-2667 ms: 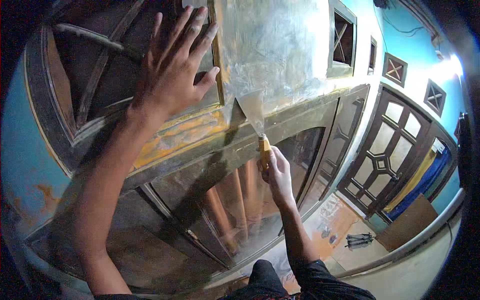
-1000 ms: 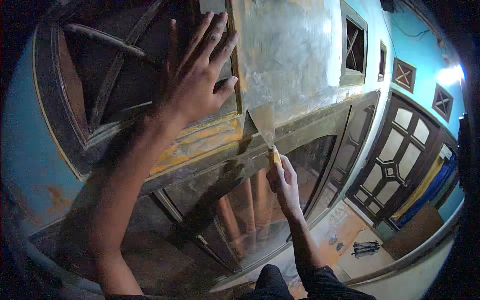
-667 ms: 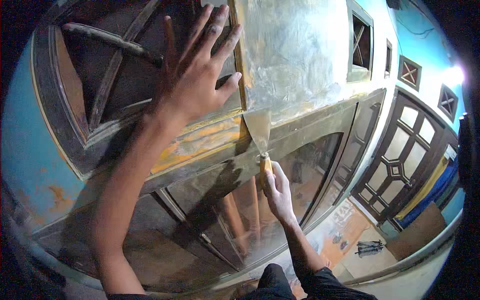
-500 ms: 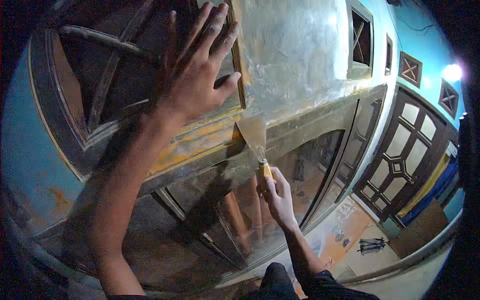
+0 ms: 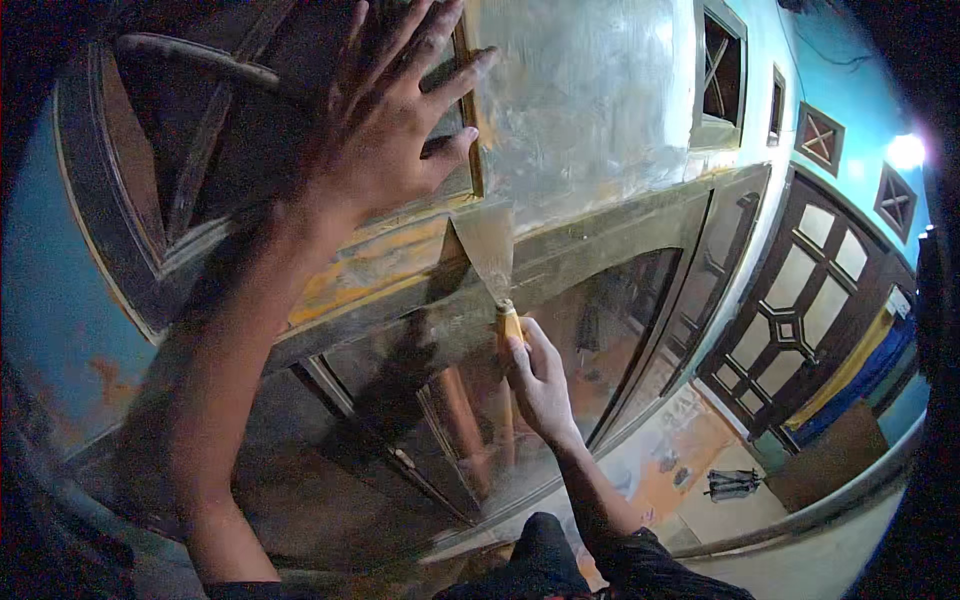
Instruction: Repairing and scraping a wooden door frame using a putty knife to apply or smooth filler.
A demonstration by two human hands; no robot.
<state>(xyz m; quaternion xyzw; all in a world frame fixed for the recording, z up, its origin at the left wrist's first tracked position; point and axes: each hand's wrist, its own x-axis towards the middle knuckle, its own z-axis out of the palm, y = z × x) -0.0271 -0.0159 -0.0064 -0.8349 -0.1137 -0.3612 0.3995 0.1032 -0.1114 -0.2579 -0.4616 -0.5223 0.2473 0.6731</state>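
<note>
My right hand point(image 5: 540, 385) grips the yellowish handle of a putty knife point(image 5: 486, 250), with its wide, flat blade pointing up. The blade's edge lies at the seam between the skimmed grey-white wall patch point(image 5: 585, 100) and the wooden frame point(image 5: 590, 240) below it; whether it presses there I cannot tell. My left hand point(image 5: 390, 130) is open with fingers spread, raised in front of the dark wooden vent opening point(image 5: 165, 150) at upper left. Its thumb and index finger reach over the vent's right edge strip. Contact with that strip is unclear.
Below the frame are dark glass panes point(image 5: 610, 310) with reflections. A paneled door point(image 5: 790, 310) stands at the right, near a bright lamp point(image 5: 906, 150). On the stained floor lies a folded dark umbrella-like object point(image 5: 733, 485), beside a brown board point(image 5: 830, 455).
The putty knife in my right hand has shifted slightly left and up along the seam. The fingers of my left hand have spread wider. The whole view has shifted a little.
</note>
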